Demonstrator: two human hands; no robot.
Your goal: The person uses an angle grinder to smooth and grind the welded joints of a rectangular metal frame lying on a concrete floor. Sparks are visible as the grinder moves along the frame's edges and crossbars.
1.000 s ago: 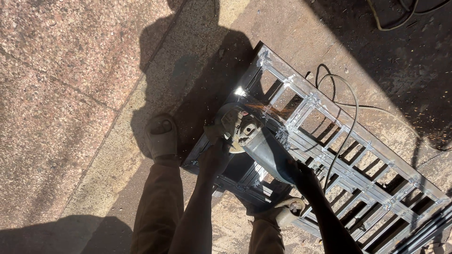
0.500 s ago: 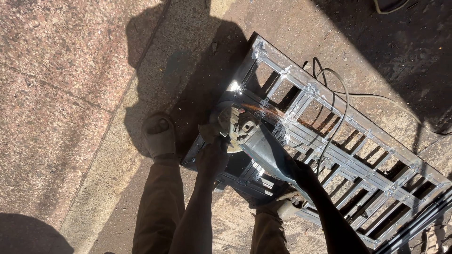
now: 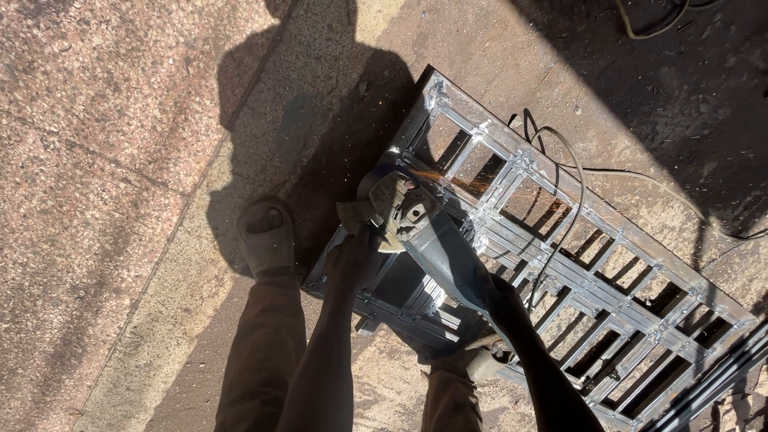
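On the stone ground lies a metal grille, and the grinder rests on its bar near the upper left corner, throwing orange sparks. The left hand has its fingers wrapped around the side handle; the right hand has its fingers closed around the grey body. A cable crosses the grille

Metal grille running out of frame at bottom right; far end cut off. Grinder disc hiding under its guard and sparks; contact spot not resolving. Right hand sitting in deep shadow on the grinder body, fingers not showing. Cable leaving at right edge. Both legs cropping at bottom edge.
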